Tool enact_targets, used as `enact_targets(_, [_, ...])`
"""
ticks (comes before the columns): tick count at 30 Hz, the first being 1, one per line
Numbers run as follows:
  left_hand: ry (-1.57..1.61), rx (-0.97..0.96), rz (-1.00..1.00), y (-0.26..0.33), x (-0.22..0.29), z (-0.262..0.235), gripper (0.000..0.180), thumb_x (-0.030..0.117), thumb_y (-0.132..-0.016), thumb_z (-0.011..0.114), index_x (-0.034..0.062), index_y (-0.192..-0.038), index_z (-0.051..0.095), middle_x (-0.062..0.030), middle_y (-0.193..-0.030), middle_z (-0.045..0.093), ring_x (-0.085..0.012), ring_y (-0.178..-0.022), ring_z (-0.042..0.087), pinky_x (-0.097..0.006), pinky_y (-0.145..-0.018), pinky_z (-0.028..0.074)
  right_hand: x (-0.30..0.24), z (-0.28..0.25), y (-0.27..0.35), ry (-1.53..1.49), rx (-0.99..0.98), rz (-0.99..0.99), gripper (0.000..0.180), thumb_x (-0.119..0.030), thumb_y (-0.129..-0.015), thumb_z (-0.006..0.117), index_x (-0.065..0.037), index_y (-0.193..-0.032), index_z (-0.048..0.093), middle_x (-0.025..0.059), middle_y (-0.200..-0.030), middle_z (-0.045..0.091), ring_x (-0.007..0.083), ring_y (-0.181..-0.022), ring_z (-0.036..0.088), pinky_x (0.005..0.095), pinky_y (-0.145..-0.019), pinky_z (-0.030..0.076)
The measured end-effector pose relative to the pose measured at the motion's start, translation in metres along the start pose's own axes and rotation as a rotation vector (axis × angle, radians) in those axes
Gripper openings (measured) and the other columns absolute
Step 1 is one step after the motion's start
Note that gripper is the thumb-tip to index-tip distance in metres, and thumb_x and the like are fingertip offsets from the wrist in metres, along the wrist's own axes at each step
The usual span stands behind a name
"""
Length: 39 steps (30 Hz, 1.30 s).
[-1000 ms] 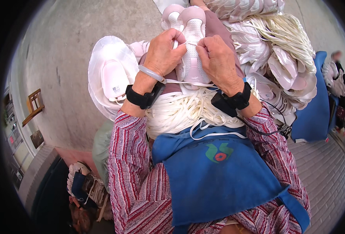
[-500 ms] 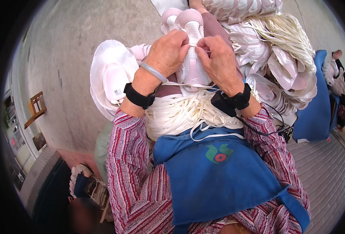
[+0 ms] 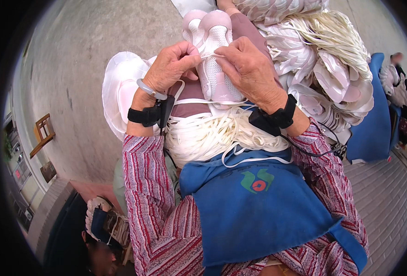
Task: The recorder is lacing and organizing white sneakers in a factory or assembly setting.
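Note:
A pair of pink and white mesh shoe uppers lies over my lap, toes away from me. Across the front one runs a white shoelace, stretched between my two hands. My left hand, just left of the upper, pinches one part of the lace between thumb and finger. On the right, my right hand pinches the lace above the mesh, its other fingers curled. A thick bundle of white laces rests nearer me, over my blue apron.
Stacked pink and white shoe uppers and a hank of cream laces fill the right side. More uppers lie at the left. A small wooden stool stands farther left. Other people sit at the lower left and far right.
My left hand has moved left and slightly down, away from the upper's middle, still pinching lace. My right hand has shifted a little left and up. The uppers have shifted slightly left.

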State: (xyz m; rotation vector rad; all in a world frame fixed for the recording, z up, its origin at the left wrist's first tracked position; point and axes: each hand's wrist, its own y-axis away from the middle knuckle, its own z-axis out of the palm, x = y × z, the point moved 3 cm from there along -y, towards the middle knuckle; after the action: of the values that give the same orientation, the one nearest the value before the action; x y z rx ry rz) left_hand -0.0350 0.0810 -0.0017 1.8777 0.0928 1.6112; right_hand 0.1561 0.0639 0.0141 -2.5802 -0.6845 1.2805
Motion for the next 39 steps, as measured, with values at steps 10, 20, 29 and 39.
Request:
enact_targets(10, [0.284,0.178,0.150,0.006,-0.010,-0.001,0.022,0.021,-0.093,0.059,0.0009,-0.100,0.060,-0.0003,-0.080,0.059,-0.0046,-0.064,0.056,-0.022,-0.068,0.054,0.010,0.017,-0.019,-0.050,-0.025,-0.055,0.008,-0.009,-0.081,0.064,-0.005,-0.086,0.060,0.0082,-0.088,0.057,0.0285,-0.076,0.060,0.0393,-0.065,0.049])
enact_targets(20, [0.534,0.321,0.272,0.022,-0.009,-0.005,0.036,0.010,-0.091,0.059,-0.0055,-0.121,0.047,-0.0112,-0.093,0.065,-0.0162,-0.077,0.067,-0.029,-0.074,0.057,-0.002,-0.001,-0.017,-0.041,0.033,0.065,0.015,-0.009,-0.081,0.065,-0.006,-0.095,0.061,0.0091,-0.089,0.057,0.0264,-0.073,0.061,0.0351,-0.062,0.049])
enact_targets(29, [0.647,0.295,0.154,0.032,-0.017,-0.009,0.028,0.016,-0.092,0.059,-0.0027,-0.112,0.052,-0.0038,-0.082,0.058,-0.0042,-0.057,0.051,-0.020,-0.054,0.046,-0.003,0.021,-0.017,0.264,-0.261,-0.214,0.015,-0.007,-0.079,0.063,-0.007,-0.094,0.063,0.0073,-0.087,0.055,0.0255,-0.077,0.061,0.0349,-0.065,0.048])
enact_targets(39, [0.722,0.271,0.113,0.038,-0.010,0.000,0.017,0.016,-0.094,0.056,0.0006,-0.099,0.054,-0.0018,-0.076,0.056,-0.0046,-0.051,0.044,-0.019,-0.044,0.036,-0.021,0.005,-0.032,-0.228,-0.291,-0.058,0.007,-0.006,-0.082,0.063,-0.001,-0.084,0.060,0.0064,-0.079,0.056,0.0173,-0.069,0.058,0.0285,-0.061,0.048])
